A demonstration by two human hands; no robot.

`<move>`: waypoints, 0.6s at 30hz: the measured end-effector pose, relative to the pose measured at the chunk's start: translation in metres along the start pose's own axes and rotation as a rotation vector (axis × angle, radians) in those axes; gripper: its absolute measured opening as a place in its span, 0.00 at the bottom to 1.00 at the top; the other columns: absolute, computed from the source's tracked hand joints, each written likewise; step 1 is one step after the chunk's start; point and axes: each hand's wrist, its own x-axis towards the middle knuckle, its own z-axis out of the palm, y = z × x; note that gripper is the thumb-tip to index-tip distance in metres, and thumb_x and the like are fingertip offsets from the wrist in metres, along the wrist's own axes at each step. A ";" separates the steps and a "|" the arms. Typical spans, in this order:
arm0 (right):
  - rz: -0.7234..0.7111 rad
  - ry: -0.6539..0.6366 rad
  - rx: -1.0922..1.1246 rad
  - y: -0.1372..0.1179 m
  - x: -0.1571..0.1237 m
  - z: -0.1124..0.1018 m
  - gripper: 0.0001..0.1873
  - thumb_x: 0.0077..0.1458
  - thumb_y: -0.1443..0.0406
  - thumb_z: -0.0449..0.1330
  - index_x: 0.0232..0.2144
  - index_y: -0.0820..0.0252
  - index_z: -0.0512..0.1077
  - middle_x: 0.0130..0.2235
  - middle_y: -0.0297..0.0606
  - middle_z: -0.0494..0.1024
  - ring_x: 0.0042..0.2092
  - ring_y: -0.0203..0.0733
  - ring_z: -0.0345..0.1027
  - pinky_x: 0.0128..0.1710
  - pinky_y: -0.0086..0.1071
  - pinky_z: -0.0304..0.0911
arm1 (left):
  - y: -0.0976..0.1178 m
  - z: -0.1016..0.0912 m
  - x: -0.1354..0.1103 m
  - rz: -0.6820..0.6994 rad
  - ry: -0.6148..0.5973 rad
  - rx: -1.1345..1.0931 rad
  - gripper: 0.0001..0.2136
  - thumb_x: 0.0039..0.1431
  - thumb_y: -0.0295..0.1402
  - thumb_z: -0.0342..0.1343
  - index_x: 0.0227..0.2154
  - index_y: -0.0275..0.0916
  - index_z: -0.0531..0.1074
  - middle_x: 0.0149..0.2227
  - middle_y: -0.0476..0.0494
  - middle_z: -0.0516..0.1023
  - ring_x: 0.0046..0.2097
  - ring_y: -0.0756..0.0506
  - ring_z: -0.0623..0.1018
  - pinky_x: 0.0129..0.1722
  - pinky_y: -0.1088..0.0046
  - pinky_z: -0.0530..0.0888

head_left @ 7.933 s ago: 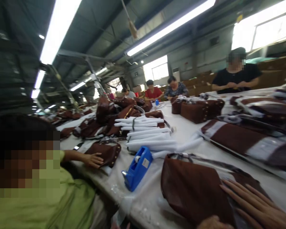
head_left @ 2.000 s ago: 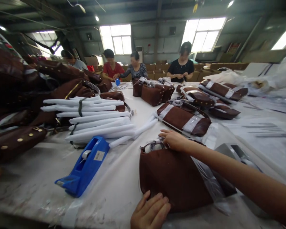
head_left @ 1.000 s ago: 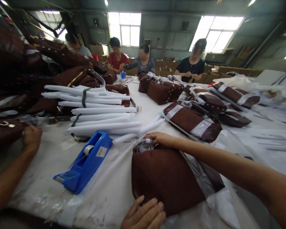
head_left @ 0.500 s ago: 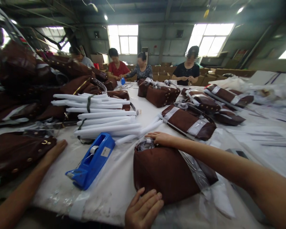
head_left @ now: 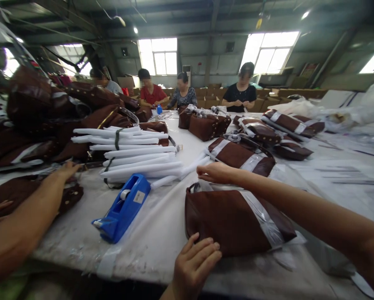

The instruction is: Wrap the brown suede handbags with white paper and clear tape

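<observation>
A dark brown handbag (head_left: 221,216) lies in front of me with a clear plastic band (head_left: 263,218) wrapped across it. My left hand (head_left: 198,262) is open, its fingers stretched against the near lower edge of the bag. At the bag's far top edge, my right hand (head_left: 216,171) is curled with its fingers drawn together. What those fingertips hold, if anything, is hidden. Clear plastic shows in the bag's opening just below them. On the table to the left stands a blue tape dispenser (head_left: 124,210).
Bundled white paper rolls (head_left: 137,160) lie beyond the dispenser. Wrapped brown bags (head_left: 241,156) sit farther back, with a big bag pile (head_left: 31,98) at left. A co-worker's arm (head_left: 40,208) reaches over another bag at left. Several people work across the table (head_left: 155,237).
My right hand has lifted slightly from the bag's top and its fingers have curled. The bag has shifted a little right. The co-worker's arm at left has reached farther forward over their bag.
</observation>
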 end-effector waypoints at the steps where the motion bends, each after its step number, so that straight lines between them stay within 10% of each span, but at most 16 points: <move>1: 0.012 0.029 0.024 -0.001 -0.004 -0.002 0.12 0.64 0.60 0.55 0.45 0.59 0.72 0.35 0.41 0.81 0.34 0.42 0.74 0.36 0.30 0.61 | 0.003 0.003 0.000 0.002 0.002 -0.007 0.11 0.68 0.25 0.50 0.41 0.39 0.78 0.42 0.48 0.85 0.51 0.52 0.80 0.65 0.68 0.65; 8: 0.012 0.223 0.605 -0.019 -0.049 0.002 0.12 0.55 0.62 0.64 0.41 0.60 0.71 0.38 0.38 0.79 0.39 0.40 0.75 0.40 0.31 0.70 | 0.019 0.016 -0.002 -0.068 0.019 -0.003 0.12 0.69 0.26 0.49 0.41 0.40 0.78 0.41 0.51 0.85 0.48 0.53 0.81 0.64 0.72 0.66; 13: 0.034 0.392 1.146 -0.027 -0.090 0.018 0.27 0.58 0.54 0.64 0.56 0.58 0.68 0.50 0.45 0.78 0.48 0.46 0.76 0.47 0.39 0.73 | 0.020 0.016 -0.002 -0.073 -0.002 0.007 0.11 0.69 0.26 0.49 0.42 0.41 0.78 0.42 0.51 0.84 0.49 0.53 0.81 0.64 0.72 0.66; 18: 0.219 0.484 0.740 -0.001 -0.113 0.050 0.24 0.61 0.51 0.58 0.52 0.59 0.74 0.49 0.47 0.80 0.50 0.52 0.75 0.53 0.47 0.70 | 0.021 0.018 -0.007 -0.073 -0.014 0.020 0.12 0.69 0.25 0.49 0.43 0.41 0.78 0.43 0.51 0.84 0.50 0.53 0.80 0.65 0.70 0.65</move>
